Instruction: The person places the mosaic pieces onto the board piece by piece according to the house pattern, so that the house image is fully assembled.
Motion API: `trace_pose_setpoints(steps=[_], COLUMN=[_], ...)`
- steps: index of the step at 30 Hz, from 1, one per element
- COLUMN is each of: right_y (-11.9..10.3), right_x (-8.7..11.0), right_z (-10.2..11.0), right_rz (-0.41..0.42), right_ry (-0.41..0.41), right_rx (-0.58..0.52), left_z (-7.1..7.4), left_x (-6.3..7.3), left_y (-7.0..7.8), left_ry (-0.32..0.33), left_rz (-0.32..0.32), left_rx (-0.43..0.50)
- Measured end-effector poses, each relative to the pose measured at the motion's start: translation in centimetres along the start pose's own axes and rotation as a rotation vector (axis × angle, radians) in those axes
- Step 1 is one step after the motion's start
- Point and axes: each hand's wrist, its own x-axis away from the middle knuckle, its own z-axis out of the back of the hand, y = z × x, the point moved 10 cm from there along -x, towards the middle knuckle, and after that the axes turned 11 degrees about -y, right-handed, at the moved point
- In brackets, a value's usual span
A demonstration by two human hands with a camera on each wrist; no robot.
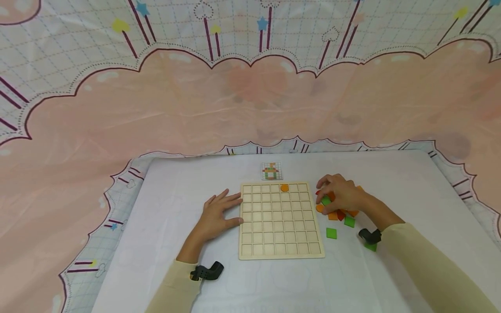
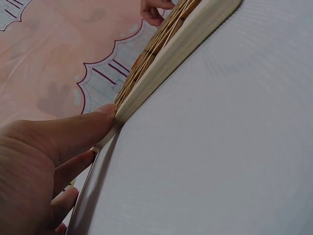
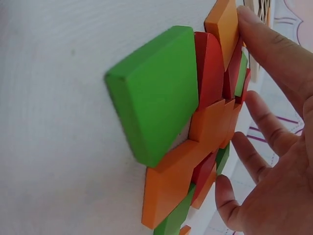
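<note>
Tiles in red, green and orange (image 1: 332, 216) lie heaped right of a pale wooden gridded board (image 1: 279, 226), beneath a right hand (image 1: 342, 194) whose fingers arch loosely, seemingly gripping none; pinching one piece by its edges would work best, with the left hand (image 1: 215, 217), fingers spread against the board's left edge, bracing it. The right wrist view reveals the tiles' thick sides; only the head view clearly shows a round orange tile (image 1: 284, 188) in the top row

Printed cloth (image 1: 235, 104) backdrop, with white surface (image 1: 176, 182).
Cloth: pink, scalloped cloud band (image 1: 98, 130), maroon outline; pale gridded ground (image 1: 172, 21) above, with maroon stems (image 1: 208, 39), blue stars (image 1: 262, 24); cloth also flanking the surface left and right. Light: soft, diffuse.
</note>
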Motion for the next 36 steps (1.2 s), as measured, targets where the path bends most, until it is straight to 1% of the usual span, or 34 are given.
trace_pose_setpoints(steps=[9, 18, 21, 25, 28, 33, 36], right_y=[-0.4, 0.0, 0.0, 0.4, 0.6, -0.2, -0.6], right_x=[0.1, -0.2, -0.5, -1.0, -1.2, -1.6, -1.9], right_z=[0.2, 0.4, 0.5, 0.4, 0.3, 0.7, 1.0], right_rz=[0.038, 0.06, 0.055, -0.007, -0.021, 0.051, 0.07], right_ry=[0.042, 0.073, 0.068, 0.035, 0.029, 0.073, 0.103], right_rx=[0.015, -0.04, -0.079, -0.126, -0.166, -0.221, -0.255], left_z=[0.0, 0.1, 0.1, 0.2, 0.1, 0.1, 0.1], left_x=[0.0, 0.1, 0.1, 0.1, 0.1, 0.0, 0.0], left_y=[0.0, 0.3, 0.2, 0.2, 0.2, 0.2, 0.2], left_ry=[0.0, 0.012, 0.011, 0.009, 0.008, 0.003, 0.006], left_rz=[0.0, -0.025, -0.025, -0.022, -0.026, -0.029, -0.03], left_rx=[0.002, 0.007, 0.008, 0.01, 0.004, -0.001, 0.005])
